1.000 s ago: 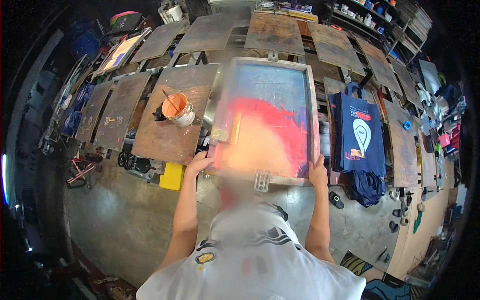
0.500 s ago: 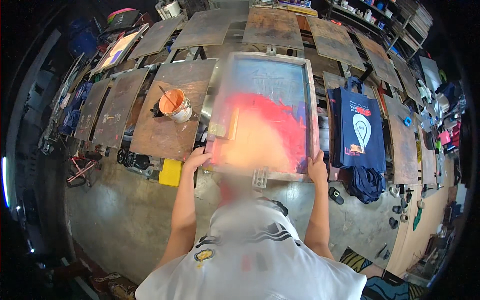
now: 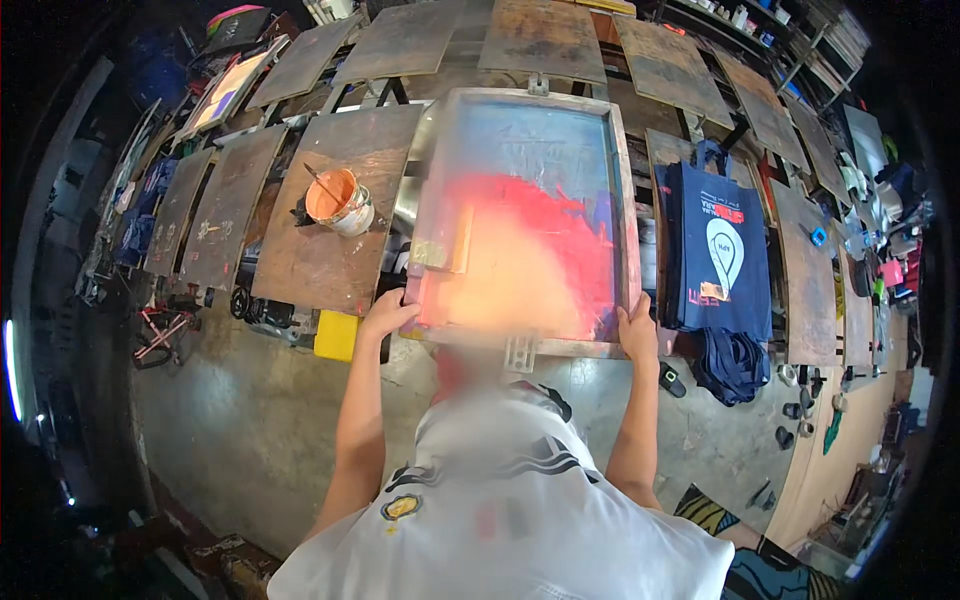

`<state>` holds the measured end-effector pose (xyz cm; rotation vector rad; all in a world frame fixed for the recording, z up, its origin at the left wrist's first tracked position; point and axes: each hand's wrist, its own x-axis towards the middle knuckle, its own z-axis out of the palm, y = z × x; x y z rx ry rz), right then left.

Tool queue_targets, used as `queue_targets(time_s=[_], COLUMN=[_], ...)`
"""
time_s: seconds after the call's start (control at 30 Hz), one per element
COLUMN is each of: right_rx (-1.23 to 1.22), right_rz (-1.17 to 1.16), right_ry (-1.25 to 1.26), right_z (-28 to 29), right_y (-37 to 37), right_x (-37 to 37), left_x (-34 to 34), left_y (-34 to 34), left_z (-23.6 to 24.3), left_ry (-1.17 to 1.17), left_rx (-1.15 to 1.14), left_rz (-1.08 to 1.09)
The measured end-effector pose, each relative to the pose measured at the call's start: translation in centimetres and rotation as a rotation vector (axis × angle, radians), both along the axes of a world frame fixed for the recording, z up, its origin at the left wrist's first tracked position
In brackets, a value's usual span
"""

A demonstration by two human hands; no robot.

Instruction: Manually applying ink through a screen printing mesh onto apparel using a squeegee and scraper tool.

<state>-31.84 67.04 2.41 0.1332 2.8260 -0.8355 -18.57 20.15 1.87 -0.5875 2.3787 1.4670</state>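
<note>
A wooden-framed printing screen (image 3: pixel 560 160) lies before me, its mesh bluish at the far end and smeared with red and orange ink nearer me. My left hand (image 3: pixel 388 314) is closed on the frame's near left corner. At the near right side, my right hand (image 3: pixel 637 326) grips the frame with the thumb on top. A squeegee with a wooden edge (image 3: pixel 463 240) rests inside the screen along its left side, partly blurred. A metal clamp plate (image 3: pixel 519 354) shows at the near edge. What lies under the screen is hidden.
On the board to the left stands a tub of orange ink (image 3: pixel 341 202) with a stick in it. A navy printed tote bag (image 3: pixel 715 250) lies on the right-hand board, more dark cloth (image 3: pixel 731 367) bunched below it. Wooden boards (image 3: pixel 545 40) line the far side. A yellow container (image 3: pixel 336 336) sits beneath.
The whole view has shifted slightly, with the boards, tub and screen a little higher in the picture. Both hands keep their hold on the screen frame.
</note>
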Motion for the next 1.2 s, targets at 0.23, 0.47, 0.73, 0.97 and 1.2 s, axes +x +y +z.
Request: queue_targets(time_s=[0.23,0.47,0.73,0.97,1.2], right_rx=[-0.048,-0.14,-0.201,-0.121,-0.129], right_rz=[-0.057,-0.177,-0.172,-0.122,-0.121], right_ry=[0.06,-0.057,-0.071,-0.054,-0.048], right_z=[-0.4,-5.1,-2.2,-2.2,-0.8], right_y=[-0.4,2.6,0.8,1.1,0.8], right_x=[0.3,-1.2,-1.4,-0.8,-0.3], left_x=[2.1,-0.1,-1.5,-1.1,-0.8], left_y=[0.6,4.1,4.1,4.6,4.7], left_z=[-5.0,-4.1,-1.6,-3.4,-2.4], left_ry=[0.136,0.192,-0.14,-0.054,-0.096], left_rx=[0.016,-0.074,-0.225,-0.295,-0.404], left_rz=[0.235,0.499,0.584,0.677,0.605])
